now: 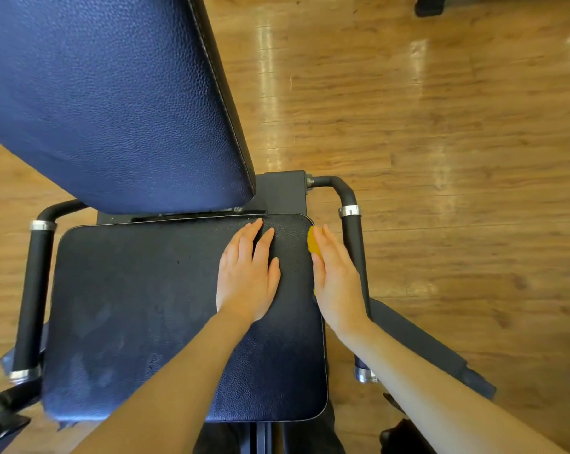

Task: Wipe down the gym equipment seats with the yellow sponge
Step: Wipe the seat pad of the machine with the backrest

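A dark blue padded seat [139, 316] fills the middle of the view, with damp streaks on its left half. Above it leans the blue backrest [113, 93]. My left hand [247, 276] lies flat on the seat's right rear part, fingers straight and spread. My right hand [337, 280] is at the seat's right side edge, fingers straight, pressing the yellow sponge [312, 243] against that edge. Only a small part of the sponge shows beyond the fingers. The right thumb is hidden.
Black side handles with silver collars flank the seat, one on the left [34, 290] and one on the right [352, 231] close to my right hand. A dark frame bar [424, 342] runs out at lower right. A wooden floor [440, 126] surrounds the machine.
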Demonstrator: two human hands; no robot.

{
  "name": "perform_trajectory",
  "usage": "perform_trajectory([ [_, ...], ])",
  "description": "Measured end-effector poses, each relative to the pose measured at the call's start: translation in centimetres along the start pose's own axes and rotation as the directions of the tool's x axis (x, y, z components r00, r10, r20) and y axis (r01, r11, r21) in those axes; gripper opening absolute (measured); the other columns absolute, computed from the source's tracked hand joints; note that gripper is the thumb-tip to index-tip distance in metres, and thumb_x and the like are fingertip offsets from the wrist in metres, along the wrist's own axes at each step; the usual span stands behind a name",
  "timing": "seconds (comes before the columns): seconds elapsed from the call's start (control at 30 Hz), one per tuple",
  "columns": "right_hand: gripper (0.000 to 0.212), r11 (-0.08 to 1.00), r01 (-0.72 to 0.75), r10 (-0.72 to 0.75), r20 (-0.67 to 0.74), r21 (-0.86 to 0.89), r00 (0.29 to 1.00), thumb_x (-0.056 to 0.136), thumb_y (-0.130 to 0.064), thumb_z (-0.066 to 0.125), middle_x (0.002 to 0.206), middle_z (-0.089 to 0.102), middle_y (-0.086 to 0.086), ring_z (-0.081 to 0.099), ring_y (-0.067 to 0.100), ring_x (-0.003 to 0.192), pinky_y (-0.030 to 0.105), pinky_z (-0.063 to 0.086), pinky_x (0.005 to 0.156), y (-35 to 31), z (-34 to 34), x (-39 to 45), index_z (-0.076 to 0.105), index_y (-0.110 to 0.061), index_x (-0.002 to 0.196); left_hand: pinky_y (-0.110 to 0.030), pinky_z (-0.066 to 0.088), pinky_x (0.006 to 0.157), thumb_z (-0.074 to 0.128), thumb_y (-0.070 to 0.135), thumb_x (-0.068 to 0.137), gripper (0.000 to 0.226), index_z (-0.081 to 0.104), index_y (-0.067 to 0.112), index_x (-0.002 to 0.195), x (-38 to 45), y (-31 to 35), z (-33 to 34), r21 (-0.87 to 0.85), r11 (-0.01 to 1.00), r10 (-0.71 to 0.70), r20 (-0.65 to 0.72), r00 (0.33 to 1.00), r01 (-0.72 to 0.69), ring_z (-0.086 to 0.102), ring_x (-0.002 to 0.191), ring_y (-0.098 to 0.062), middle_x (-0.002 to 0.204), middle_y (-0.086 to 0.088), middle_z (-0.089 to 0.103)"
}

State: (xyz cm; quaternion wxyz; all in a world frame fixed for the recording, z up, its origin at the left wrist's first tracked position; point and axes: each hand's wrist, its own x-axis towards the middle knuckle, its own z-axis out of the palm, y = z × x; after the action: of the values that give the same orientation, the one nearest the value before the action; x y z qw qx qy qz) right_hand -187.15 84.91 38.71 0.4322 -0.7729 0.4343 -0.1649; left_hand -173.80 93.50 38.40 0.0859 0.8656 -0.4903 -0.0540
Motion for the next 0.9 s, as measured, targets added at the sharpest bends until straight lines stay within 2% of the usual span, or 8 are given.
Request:
perform_trajectory([
  [0.1, 0.043, 0.995, -0.095, 0.097, -0.058, 0.043, 0.994, 0.101, -0.015, 0.045, 0.149, 0.041, 0.006, 0.034, 0.016, 0.139, 0.029, 0.030, 0.114, -0.6, 0.9, 4.0, 0.043, -0.012, 0.143, -0.044, 0.040, 0.104, 0.035, 0.035, 0.092, 0.052, 0.050, 0.010, 0.135, 0.0, 0.1, -0.1, -0.009, 1.000, 0.002, 0.000, 1.000, -0.002, 0.036, 0.129, -0.028, 0.144, -0.013, 0.044],
  [0.2, 0.041, 0.994, -0.099, 0.103, -0.093, 0.045, 0.990, 0.101, -0.016, 0.046, 0.143, 0.049, 0.006, 0.042, 0.018, 0.135, 0.038, 0.039, 0.109, -0.6, 1.7, 4.9, 0.046, -0.012, 0.141, -0.044, 0.040, 0.103, 0.035, 0.035, 0.093, 0.051, 0.049, 0.011, 0.136, -0.1, 0.0, 0.0, -0.017, 1.000, -0.005, 0.002, 1.000, 0.005, 0.037, 0.130, -0.029, 0.144, -0.012, 0.043],
  [0.33, 0.042, 0.998, -0.059, 0.061, -0.157, 0.016, 0.986, 0.100, -0.014, 0.049, 0.142, 0.051, 0.005, 0.046, 0.018, 0.132, 0.032, 0.041, 0.107, -0.4, 1.9, 2.0, 0.046, -0.011, 0.141, -0.044, 0.041, 0.102, 0.034, 0.036, 0.093, 0.052, 0.049, 0.011, 0.135, -0.1, 0.2, -0.1, -0.026, 1.000, -0.015, 0.004, 1.000, 0.015, 0.036, 0.130, -0.028, 0.144, -0.011, 0.043],
  [0.57, 0.045, 0.991, -0.123, 0.108, -0.237, -0.051, 0.965, 0.100, -0.016, 0.048, 0.146, 0.046, 0.002, 0.040, 0.016, 0.137, 0.033, 0.037, 0.110, -0.9, 2.9, -2.9, 0.042, -0.015, 0.145, -0.046, 0.042, 0.101, 0.034, 0.035, 0.092, 0.052, 0.049, 0.009, 0.135, -0.1, 0.1, -0.2, -0.035, 0.999, -0.007, 0.010, 1.000, 0.008, 0.038, 0.129, -0.029, 0.143, -0.012, 0.045],
  [0.77, 0.045, 0.966, -0.253, 0.224, -0.320, -0.048, 0.920, 0.099, -0.018, 0.050, 0.146, 0.045, -0.005, 0.038, 0.011, 0.136, 0.015, 0.024, 0.105, -2.2, 3.6, -3.1, 0.043, -0.021, 0.144, -0.048, 0.039, 0.104, 0.058, 0.023, 0.091, 0.047, 0.050, 0.008, 0.136, -0.2, 0.0, 0.0, -0.064, 0.998, -0.008, -0.003, 1.000, 0.008, 0.040, 0.131, -0.033, 0.144, -0.014, 0.045],
  [0.9, 0.045, 0.970, -0.230, 0.197, -0.299, -0.078, 0.934, 0.100, -0.021, 0.047, 0.147, 0.044, -0.005, 0.038, 0.013, 0.136, 0.018, 0.026, 0.105, -1.7, 3.5, -3.0, 0.041, -0.021, 0.145, -0.047, 0.036, 0.106, 0.057, 0.024, 0.092, 0.048, 0.049, 0.009, 0.137, -0.1, -0.1, 0.1, -0.073, 0.997, -0.006, 0.001, 1.000, 0.006, 0.038, 0.133, -0.032, 0.145, -0.013, 0.044],
])
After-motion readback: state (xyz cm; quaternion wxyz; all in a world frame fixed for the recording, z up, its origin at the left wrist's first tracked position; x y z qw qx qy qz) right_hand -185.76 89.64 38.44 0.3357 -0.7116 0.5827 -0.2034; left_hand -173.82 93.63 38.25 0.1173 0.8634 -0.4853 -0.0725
